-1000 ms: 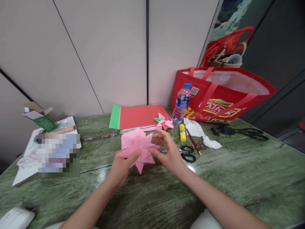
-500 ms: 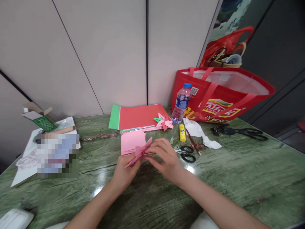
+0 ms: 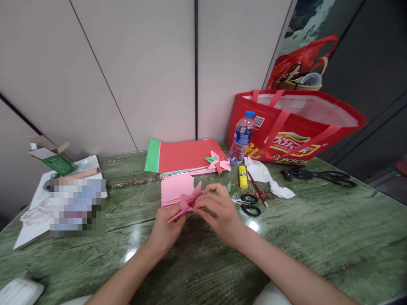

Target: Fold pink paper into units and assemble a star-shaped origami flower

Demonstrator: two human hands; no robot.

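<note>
A big grey wall [image 3: 143, 76] stands behind a green table [image 3: 302, 245]. A red bag [image 3: 267, 123] sits at the back of the table, on the right. A red sheet [image 3: 187, 154] lies flat by the wall. A water bottle [image 3: 241, 140] stands just in front of the bag. The left hand [image 3: 167, 226] holds the pink folded paper [image 3: 187, 201] between thumb and fingers. The right hand [image 3: 222, 214] pinches its other side. So the pink folded paper is between the two hands, near some pink sheets [image 3: 176, 186]. A paper star [image 3: 219, 162] sits at the red sheet's right corner. Small scissors [image 3: 243, 201] lie right of the right hand, near a red pencil [image 3: 257, 189] and a yellow glue stick [image 3: 243, 177].
</note>
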